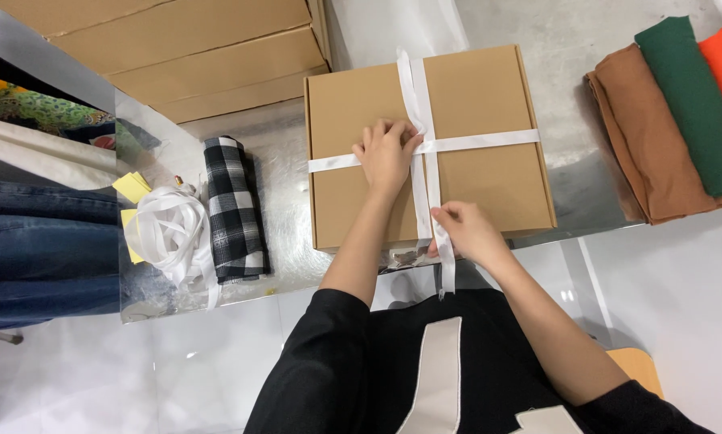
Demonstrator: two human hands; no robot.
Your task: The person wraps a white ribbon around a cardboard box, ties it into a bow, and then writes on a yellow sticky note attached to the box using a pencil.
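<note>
head view shows me the brown cardboard box (pixel 489 104) lying flat on the shiny metal table (pixel 296 153), a white ribbon (pixel 489 141) crossed over its lid. my left hand (pixel 386 153) presses flat on the crossing, fingers together, pinning the bands. my right hand (pixel 467 231) is pinched shut on the ribbon's loose end at the near edge of the box. i judge the ribbon light, soft and a bit slippery, best held close to the crossing; the box looks stiff, probably light. beside it lies a folded black-and-white checked cloth (pixel 234 210), then a heap of white ribbon (pixel 172 229). folded brown, green and orange fabrics (pixel 666 120) sit to the right.
</note>
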